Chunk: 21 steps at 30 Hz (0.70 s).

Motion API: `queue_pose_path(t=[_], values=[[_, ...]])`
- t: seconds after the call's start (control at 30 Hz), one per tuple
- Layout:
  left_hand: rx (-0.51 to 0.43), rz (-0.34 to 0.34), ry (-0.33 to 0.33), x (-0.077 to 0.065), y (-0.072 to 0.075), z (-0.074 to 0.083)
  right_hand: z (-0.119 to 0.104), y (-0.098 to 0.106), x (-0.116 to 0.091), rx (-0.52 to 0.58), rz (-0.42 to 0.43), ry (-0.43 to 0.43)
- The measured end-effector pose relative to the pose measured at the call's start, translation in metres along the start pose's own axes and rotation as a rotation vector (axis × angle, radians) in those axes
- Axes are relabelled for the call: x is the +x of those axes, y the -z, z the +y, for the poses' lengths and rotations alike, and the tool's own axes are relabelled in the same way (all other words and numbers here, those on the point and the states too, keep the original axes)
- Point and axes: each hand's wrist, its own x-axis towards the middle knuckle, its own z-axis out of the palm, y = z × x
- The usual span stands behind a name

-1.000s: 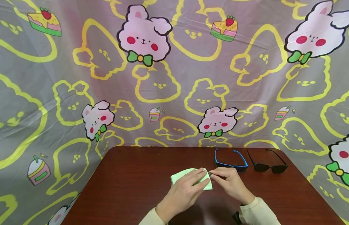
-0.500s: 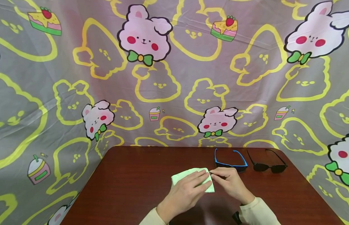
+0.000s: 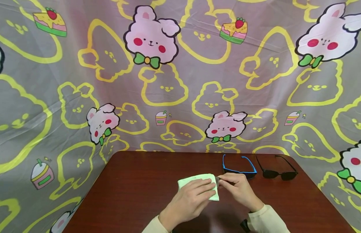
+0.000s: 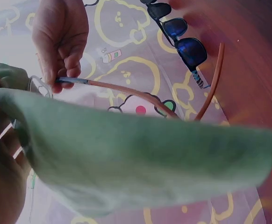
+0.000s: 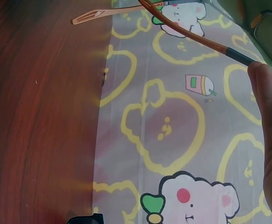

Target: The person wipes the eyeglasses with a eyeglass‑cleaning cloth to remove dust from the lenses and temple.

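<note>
My left hand (image 3: 192, 199) holds a folded pale green cloth (image 3: 198, 177) against a pair of eyeglasses. Its fingers lie over the cloth in the head view. The right hand (image 3: 237, 187) pinches the glasses close to the hinge, just right of the cloth. From the left wrist, the cloth (image 4: 145, 154) covers much of the frame, and a brown temple (image 4: 126, 89) runs out from the right hand's fingertips. A clear lens (image 4: 39, 87) shows beside those fingers. The right wrist view has the same eyeglasses (image 5: 192, 36), with the far temple tip (image 5: 94, 16) pointing left.
Blue-framed sunglasses (image 3: 240, 171) rest on the brown table (image 3: 134, 181) behind the right hand. Black sunglasses (image 3: 278, 174) lie to their right. A patterned curtain (image 3: 169, 77) hangs around the table's back and sides.
The left hand has slid slightly down and left with the cloth. More of the lens shows between the cloth and the right fingertips. The right hand stays in place.
</note>
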Motion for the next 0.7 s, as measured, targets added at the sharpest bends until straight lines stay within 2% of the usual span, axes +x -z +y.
queue_pose_path(t=[0.2,0.37,0.5,0.7], values=[[-0.017,0.003,0.042,-0.005,0.004,-0.004,0.024,0.003,-0.01,0.026,0.021,-0.07],[-0.012,0.025,0.083,-0.01,0.004,-0.009,0.011,0.005,-0.006,0.003,0.043,0.001],[-0.006,0.061,0.125,-0.014,0.004,-0.012,-0.001,0.007,-0.003,-0.004,0.038,-0.01],[-0.016,0.117,0.221,-0.02,0.004,-0.016,0.014,0.01,-0.01,-0.01,0.034,-0.052]])
